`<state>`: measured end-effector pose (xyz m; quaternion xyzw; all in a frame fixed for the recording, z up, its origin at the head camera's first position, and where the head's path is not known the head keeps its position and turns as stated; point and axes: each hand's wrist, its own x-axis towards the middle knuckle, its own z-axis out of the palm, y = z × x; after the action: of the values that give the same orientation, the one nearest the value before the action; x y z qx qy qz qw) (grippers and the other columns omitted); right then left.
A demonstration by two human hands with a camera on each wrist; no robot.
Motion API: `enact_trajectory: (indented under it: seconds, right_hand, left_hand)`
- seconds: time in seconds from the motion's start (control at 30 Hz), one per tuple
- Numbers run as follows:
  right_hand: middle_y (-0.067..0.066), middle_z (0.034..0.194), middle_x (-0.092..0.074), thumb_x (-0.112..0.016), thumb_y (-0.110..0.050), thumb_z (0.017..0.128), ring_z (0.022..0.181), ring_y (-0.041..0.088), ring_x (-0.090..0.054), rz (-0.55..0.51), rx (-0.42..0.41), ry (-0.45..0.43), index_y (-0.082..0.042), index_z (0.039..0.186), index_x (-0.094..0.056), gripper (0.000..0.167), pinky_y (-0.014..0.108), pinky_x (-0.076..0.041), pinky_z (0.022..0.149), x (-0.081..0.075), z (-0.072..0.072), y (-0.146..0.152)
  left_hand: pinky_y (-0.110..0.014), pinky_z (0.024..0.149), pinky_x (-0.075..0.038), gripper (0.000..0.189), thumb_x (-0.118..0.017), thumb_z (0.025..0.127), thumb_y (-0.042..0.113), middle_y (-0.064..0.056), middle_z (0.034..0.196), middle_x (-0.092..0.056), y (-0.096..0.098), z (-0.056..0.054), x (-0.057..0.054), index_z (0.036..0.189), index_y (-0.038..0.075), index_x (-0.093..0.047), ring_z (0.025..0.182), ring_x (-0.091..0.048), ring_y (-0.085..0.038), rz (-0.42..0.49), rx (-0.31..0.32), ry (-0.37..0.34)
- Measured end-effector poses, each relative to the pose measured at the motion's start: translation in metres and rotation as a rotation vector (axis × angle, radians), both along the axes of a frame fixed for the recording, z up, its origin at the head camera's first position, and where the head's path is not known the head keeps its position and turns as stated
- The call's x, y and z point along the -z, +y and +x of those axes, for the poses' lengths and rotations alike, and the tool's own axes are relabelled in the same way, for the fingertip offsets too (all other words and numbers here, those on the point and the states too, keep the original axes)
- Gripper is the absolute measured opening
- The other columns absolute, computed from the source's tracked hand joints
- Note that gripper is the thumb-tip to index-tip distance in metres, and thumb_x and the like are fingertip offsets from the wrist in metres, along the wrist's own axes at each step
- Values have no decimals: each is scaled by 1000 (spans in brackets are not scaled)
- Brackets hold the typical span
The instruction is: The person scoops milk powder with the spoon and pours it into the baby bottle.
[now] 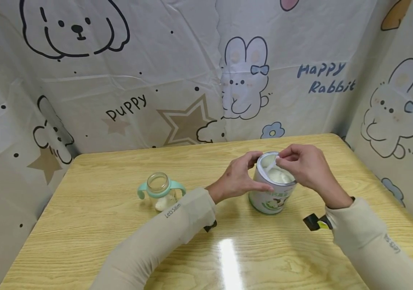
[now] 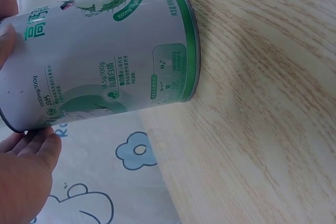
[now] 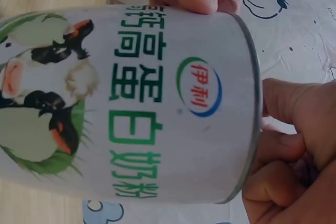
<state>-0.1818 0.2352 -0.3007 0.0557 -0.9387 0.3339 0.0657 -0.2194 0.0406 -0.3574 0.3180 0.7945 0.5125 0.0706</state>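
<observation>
A milk powder can point(image 1: 269, 200), white and green with a cow picture, stands on the table, its top off and pale powder point(image 1: 280, 176) inside. My left hand point(image 1: 236, 177) grips it near the rim, thumb along the front and fingers round the far side. Over the opening, my right hand point(image 1: 302, 164) pinches the handle of a white scoop point(image 1: 271, 166), whose lower end reaches down into the can. The right wrist view shows curled right fingers point(image 3: 273, 182) close to the rim.
A baby bottle point(image 1: 163, 201) with mint-green handles and no cap stands on the left, white powder at its bottom. The wooden table point(image 1: 94, 225) meets a printed cloth point(image 1: 177, 60) along its back and sides.
</observation>
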Motion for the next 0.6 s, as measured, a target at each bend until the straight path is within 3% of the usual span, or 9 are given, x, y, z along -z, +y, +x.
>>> enact_trajectory:
  seconds: [0.27,0.4,0.6]
  right_hand:
    - [12,100,-74,-69,-25,95,92,26,-63,-128,-10,-202,2,111,-66,32,26,-52,69,-5,-4,17]
    - [0,91,-75,-68,-27,96,83,16,-55,-183,18,-224,3,115,-64,36,25,-47,66,-7,-6,29]
    - [-15,81,-67,-68,-28,95,73,11,-48,-228,61,-227,3,115,-62,37,24,-43,57,-3,-9,45]
  left_hand:
    - [-22,108,-40,85,-93,70,18,-4,138,-56,0,1,-1,141,7,-48,129,-51,-11,-7,-8,-16]
    - [-22,109,-40,86,-94,70,19,-5,137,-56,0,1,-2,142,7,-48,129,-52,-12,-11,-9,-16]
    - [-24,108,-41,87,-94,69,18,-6,138,-56,0,1,-2,142,6,-47,131,-52,-15,-17,-16,-24]
